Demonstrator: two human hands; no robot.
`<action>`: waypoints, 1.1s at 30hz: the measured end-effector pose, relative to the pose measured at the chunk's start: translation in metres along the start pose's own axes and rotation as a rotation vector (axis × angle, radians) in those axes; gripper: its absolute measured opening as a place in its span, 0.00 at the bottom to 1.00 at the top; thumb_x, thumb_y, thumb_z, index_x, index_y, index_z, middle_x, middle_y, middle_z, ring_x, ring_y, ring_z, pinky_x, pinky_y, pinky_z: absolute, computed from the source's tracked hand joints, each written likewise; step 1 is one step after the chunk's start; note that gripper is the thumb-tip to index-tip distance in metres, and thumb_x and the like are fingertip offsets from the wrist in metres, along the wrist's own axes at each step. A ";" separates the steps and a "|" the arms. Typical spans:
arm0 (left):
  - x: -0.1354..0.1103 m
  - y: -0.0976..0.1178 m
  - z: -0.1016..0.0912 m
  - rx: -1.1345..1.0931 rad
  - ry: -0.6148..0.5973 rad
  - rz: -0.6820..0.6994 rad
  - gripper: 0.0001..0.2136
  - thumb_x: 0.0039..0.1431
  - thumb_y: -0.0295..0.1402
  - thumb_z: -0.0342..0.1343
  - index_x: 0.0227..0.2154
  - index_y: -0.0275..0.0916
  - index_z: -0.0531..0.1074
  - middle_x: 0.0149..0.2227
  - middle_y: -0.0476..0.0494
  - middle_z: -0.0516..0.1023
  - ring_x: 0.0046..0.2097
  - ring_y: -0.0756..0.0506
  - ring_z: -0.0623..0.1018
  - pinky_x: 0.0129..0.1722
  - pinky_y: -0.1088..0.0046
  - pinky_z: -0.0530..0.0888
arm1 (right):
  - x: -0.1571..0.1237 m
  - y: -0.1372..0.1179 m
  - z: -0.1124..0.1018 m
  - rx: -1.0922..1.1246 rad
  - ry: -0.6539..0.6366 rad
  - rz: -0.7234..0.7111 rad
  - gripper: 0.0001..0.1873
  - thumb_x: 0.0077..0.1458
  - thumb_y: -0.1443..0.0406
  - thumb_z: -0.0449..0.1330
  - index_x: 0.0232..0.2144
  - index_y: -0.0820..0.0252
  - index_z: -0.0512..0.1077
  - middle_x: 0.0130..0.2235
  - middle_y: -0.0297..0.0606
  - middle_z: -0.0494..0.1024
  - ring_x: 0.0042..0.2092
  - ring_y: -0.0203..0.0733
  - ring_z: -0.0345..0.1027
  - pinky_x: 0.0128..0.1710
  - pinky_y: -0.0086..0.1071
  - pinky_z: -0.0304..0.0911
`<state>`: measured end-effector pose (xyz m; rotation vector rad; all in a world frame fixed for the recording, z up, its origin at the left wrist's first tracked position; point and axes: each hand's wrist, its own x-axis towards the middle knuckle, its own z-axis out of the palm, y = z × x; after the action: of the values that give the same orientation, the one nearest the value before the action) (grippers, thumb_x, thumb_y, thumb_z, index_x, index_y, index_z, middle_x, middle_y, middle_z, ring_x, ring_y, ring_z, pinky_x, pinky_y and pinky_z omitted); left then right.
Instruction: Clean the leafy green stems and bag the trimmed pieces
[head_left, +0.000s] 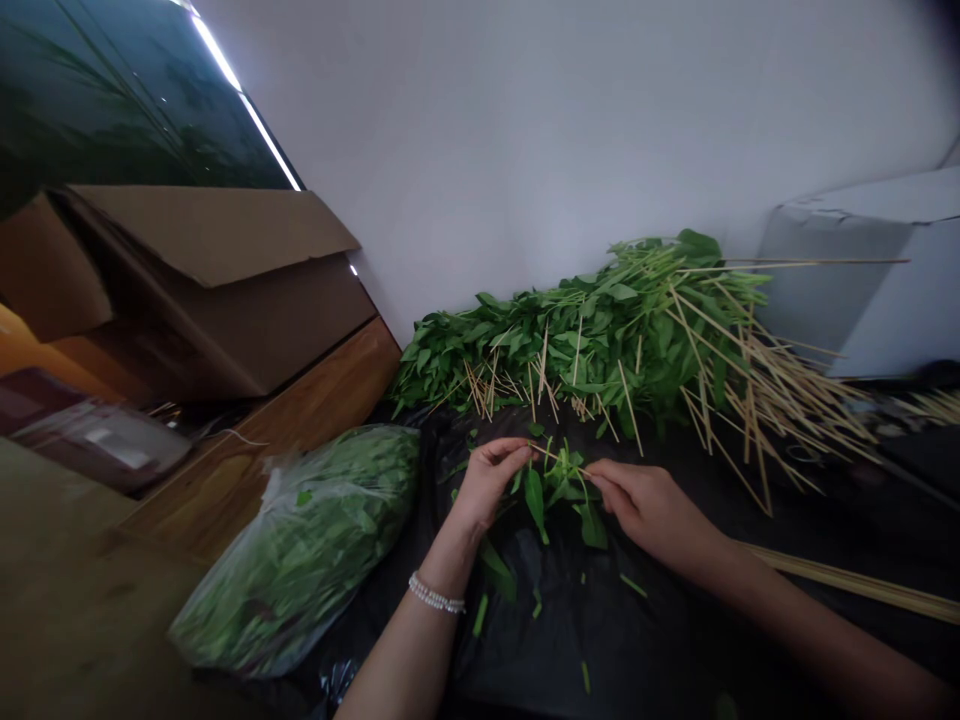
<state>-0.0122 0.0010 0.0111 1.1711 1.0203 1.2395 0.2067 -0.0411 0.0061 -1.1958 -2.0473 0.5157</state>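
My left hand (495,475), with a beaded bracelet (435,594) on the wrist, pinches one end of a thin bamboo skewer (553,455). At the skewer's other end, the fingers of my right hand (637,500) are closed on it. Leafy green stems (564,478) sit along the skewer between the hands, with leaves hanging down. Below lie loose leaves (498,570) and cut stem bits (634,585) on black plastic sheeting (645,660). Just beyond the hands is a long pile of leafy greens (555,340) with many skewers sticking out.
A tied clear bag of greens (300,560) lies at left, before a wooden board (322,390) and an open cardboard box (225,290). More bamboo skewers (855,580) lie at right. A white box (870,270) stands by the wall (540,130).
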 end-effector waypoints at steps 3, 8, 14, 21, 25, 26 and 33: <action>-0.001 0.002 0.000 0.062 0.013 0.021 0.10 0.46 0.34 0.68 0.31 0.36 0.80 0.31 0.44 0.82 0.34 0.47 0.79 0.40 0.71 0.73 | 0.000 0.001 0.001 -0.017 -0.014 0.014 0.17 0.63 0.63 0.45 0.37 0.57 0.74 0.31 0.38 0.78 0.32 0.40 0.72 0.33 0.32 0.62; -0.002 0.006 0.001 0.300 0.071 0.130 0.08 0.46 0.34 0.67 0.29 0.35 0.81 0.32 0.43 0.82 0.34 0.46 0.79 0.39 0.72 0.73 | -0.001 0.003 0.003 -0.041 -0.048 0.047 0.16 0.63 0.62 0.45 0.37 0.56 0.73 0.33 0.38 0.79 0.33 0.41 0.72 0.34 0.33 0.61; -0.001 0.005 0.001 0.358 0.075 0.107 0.09 0.46 0.35 0.66 0.28 0.35 0.81 0.31 0.42 0.82 0.34 0.45 0.78 0.38 0.71 0.73 | -0.002 0.008 0.008 -0.059 -0.084 0.055 0.16 0.64 0.63 0.45 0.38 0.56 0.73 0.35 0.36 0.80 0.36 0.43 0.74 0.37 0.34 0.62; -0.001 0.004 0.000 0.214 0.055 -0.016 0.11 0.42 0.36 0.69 0.28 0.35 0.80 0.30 0.43 0.82 0.31 0.48 0.77 0.36 0.73 0.72 | -0.002 0.008 0.010 -0.118 -0.079 0.019 0.17 0.65 0.63 0.44 0.41 0.55 0.73 0.37 0.37 0.80 0.39 0.43 0.75 0.40 0.34 0.64; 0.000 0.002 -0.003 0.170 0.036 -0.053 0.12 0.39 0.36 0.70 0.28 0.34 0.80 0.27 0.44 0.81 0.29 0.49 0.77 0.36 0.73 0.71 | -0.004 0.010 0.011 -0.264 -0.061 -0.031 0.18 0.63 0.67 0.44 0.43 0.55 0.73 0.42 0.39 0.80 0.43 0.44 0.74 0.41 0.34 0.65; 0.000 0.002 -0.004 0.166 0.027 -0.057 0.13 0.39 0.36 0.70 0.28 0.34 0.80 0.27 0.43 0.81 0.29 0.49 0.77 0.36 0.73 0.71 | -0.005 0.010 0.011 -0.295 -0.061 -0.040 0.18 0.62 0.68 0.44 0.44 0.54 0.73 0.42 0.39 0.80 0.43 0.43 0.74 0.41 0.34 0.65; 0.001 0.001 -0.008 0.085 -0.015 -0.162 0.14 0.38 0.36 0.71 0.29 0.33 0.80 0.26 0.43 0.81 0.28 0.49 0.77 0.34 0.74 0.71 | -0.006 0.008 0.007 -0.343 -0.080 -0.069 0.19 0.61 0.70 0.45 0.46 0.54 0.73 0.38 0.38 0.79 0.38 0.42 0.74 0.35 0.31 0.65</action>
<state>-0.0200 0.0023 0.0108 1.1370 1.1427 1.0677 0.2082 -0.0421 -0.0060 -1.3097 -2.3022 0.1844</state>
